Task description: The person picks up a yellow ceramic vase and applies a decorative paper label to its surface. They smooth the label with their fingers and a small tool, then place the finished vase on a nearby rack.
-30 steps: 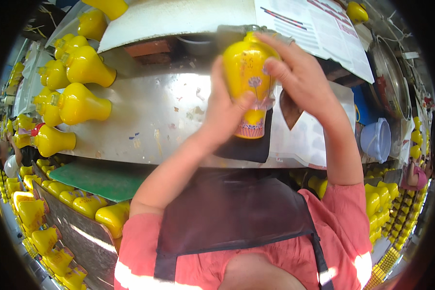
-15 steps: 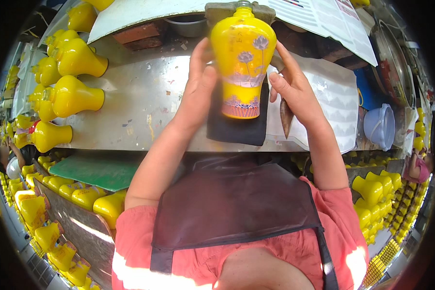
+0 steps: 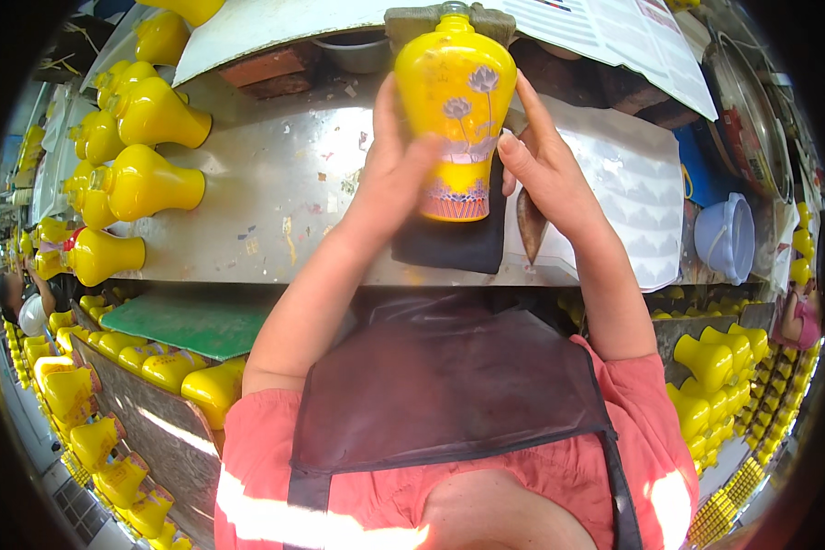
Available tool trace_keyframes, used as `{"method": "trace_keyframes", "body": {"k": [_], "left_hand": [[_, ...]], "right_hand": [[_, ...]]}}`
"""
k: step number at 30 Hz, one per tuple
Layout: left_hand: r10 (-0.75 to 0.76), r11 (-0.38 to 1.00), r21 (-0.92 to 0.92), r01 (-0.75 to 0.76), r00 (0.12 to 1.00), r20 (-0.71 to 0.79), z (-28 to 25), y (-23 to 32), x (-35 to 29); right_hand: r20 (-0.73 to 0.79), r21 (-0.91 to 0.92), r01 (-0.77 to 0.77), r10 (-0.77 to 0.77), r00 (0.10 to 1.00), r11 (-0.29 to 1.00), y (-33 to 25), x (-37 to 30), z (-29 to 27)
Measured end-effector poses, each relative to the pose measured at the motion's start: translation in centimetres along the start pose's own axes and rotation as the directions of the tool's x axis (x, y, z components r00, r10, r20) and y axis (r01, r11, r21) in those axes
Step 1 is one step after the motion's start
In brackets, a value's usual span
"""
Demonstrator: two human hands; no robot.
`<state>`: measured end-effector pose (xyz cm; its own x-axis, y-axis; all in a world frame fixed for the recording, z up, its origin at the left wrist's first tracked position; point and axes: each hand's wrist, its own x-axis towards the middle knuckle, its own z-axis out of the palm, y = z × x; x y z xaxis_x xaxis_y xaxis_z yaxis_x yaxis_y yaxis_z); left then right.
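Observation:
A glossy yellow bottle (image 3: 472, 101) with purple lotus pictures and a patterned band at its base lies in front of me. Its glass neck rests on a grey-brown padded block (image 3: 403, 26). My left hand (image 3: 401, 156) is closed on its left side, thumb blurred across the lower front. On the opposite side my right hand (image 3: 550, 165) grips it, the thumb at its edge and the fingers alongside. A brown pointed scraper-like piece (image 3: 529, 229) sticks out below my right palm, seemingly tucked in that hand. Under the bottle's base is a folded black cloth (image 3: 449, 246).
Several plain yellow bottles (image 3: 160, 181) lie along the table's left side. White padded sheeting (image 3: 628, 183) covers the right, beside a pale blue bucket (image 3: 724, 238). Bricks (image 3: 266, 69) and a bowl (image 3: 356, 50) stand beneath a white board. More bottles fill racks below.
Both hands have closed in on the bottle. The left thumb has come across its lower front, and the right hand has shifted left with the brown piece.

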<state>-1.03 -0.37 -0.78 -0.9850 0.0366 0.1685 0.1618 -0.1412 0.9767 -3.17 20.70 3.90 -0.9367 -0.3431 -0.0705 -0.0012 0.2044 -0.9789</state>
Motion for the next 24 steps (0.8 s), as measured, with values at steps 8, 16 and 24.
{"method": "trace_keyframes", "body": {"k": [8,16,24], "left_hand": [[-0.047,0.998,0.031,0.045,0.998,0.049,-0.3,0.2,0.0],[-0.024,1.0,0.001,0.024,0.998,0.064,-0.4,0.0,0.0],[-0.098,0.992,-0.077,0.1,0.995,0.023,-0.3,0.8,-0.4]], "right_hand": [[-0.072,-0.14,0.041,-0.052,0.996,0.989,1.2,0.5,1.0],[-0.039,-0.093,0.016,-0.019,0.999,0.996,1.0,0.1,0.7],[0.006,-0.035,0.004,-0.003,1.0,0.999,0.7,0.0,0.3]]}}
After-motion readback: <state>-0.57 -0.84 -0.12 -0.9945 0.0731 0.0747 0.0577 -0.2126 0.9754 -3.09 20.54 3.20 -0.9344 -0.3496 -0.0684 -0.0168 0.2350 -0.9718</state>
